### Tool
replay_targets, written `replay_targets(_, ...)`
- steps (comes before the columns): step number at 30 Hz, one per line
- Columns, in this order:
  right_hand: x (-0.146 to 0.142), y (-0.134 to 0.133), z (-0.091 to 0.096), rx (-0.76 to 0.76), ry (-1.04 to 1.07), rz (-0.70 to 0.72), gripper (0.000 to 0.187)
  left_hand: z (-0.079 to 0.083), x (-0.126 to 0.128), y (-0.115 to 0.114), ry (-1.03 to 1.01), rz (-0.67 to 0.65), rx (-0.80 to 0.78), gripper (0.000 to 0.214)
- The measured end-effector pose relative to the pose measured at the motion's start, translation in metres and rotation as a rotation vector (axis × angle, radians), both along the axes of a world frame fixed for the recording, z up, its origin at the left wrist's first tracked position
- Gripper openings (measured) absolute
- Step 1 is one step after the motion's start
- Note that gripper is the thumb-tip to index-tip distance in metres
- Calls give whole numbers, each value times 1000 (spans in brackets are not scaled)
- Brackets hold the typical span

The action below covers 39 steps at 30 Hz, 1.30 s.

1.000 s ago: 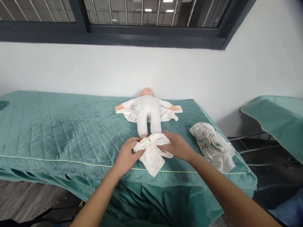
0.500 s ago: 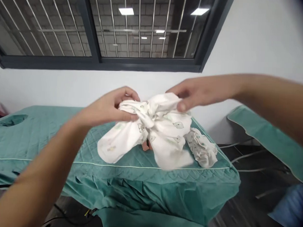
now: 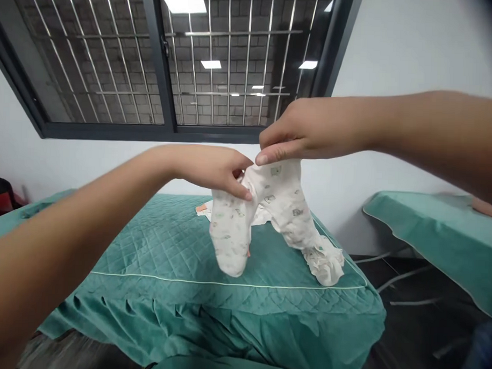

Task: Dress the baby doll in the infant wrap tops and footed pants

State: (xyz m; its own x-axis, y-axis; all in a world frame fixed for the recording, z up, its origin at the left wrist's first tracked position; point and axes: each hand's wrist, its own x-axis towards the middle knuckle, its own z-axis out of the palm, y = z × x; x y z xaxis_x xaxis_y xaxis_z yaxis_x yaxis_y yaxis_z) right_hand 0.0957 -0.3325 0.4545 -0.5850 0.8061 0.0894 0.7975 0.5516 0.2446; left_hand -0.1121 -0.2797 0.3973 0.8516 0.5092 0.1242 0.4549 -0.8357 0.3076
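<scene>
i hold the pants [image 3: 283,204] up in front of me, above the near part of the bed [image 3: 147,251], with both legs hanging down. they are white with small printed figures. my right hand [image 3: 290,135] has the top edge, thumb in front and bent fingers behind, pinching the cloth between them. my left hand [image 3: 230,173] is lower and just beside it, thumb pressed on the front near where the legs part; it pinches the cloth too, though i cannot tell how the fingers behind are set. the leg on my left hangs nearly straight, its rounded end over the bed; the other slants out to my right. its end overlaps a crumpled bundle [image 3: 327,267] from where i look, and i cannot tell if they touch.

behind the pants the doll [image 3: 201,208] is mostly hidden: one small hand shows on my left, resting on a white cloth [image 3: 262,215] spread on the bed. the bed has a green quilted cover with a pale piped edge. past it are a white wall [image 3: 404,50] and a barred window [image 3: 234,71]. a second green bed [image 3: 434,229] stands apart on my right.
</scene>
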Motion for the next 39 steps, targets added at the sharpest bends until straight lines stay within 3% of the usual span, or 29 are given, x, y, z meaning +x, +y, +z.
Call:
replay_targets(4, 1, -7, -2, -69, 78, -28, 55, -1, 7, -5, -205, -47, -34, 23)
replay_targets(10, 6, -22, -11, -342, 582, -97, 33, 6, 3, -13, -490, 32, -48, 20)
replay_targets(15, 7, -20, -20, -703, 880, 149, 24, 2, 0, -25, -554, 17, -166, 26)
replay_targets(20, -1, -21, -23, -845, 882, 308, 30, -1, -15, -35, -708, -188, -387, 32)
replay_targets(22, -7, -24, -23, -843, 886, 299, 32, 2, -23, -40, -699, -313, -502, 32)
replay_targets(24, -14, -27, -23, -846, 927, 261, 34, 5, -28, -43, -664, -374, -515, 37)
replay_targets(27, -24, -28, -27, -915, 997, 271, 45, 12, -33, -49, -623, -280, -339, 47)
replay_targets(30, -26, -26, -31, -1007, 959, 281, 40, 17, -39, -56, -574, -133, -91, 47)
replay_targets(36, -21, -20, -33, -1049, 869, 287, 38, 20, -48, -70, -406, 84, 630, 22)
replay_targets(39, -24, -18, -29, -937, 802, 263, 32, 21, -49, -69, -407, 83, 690, 22)
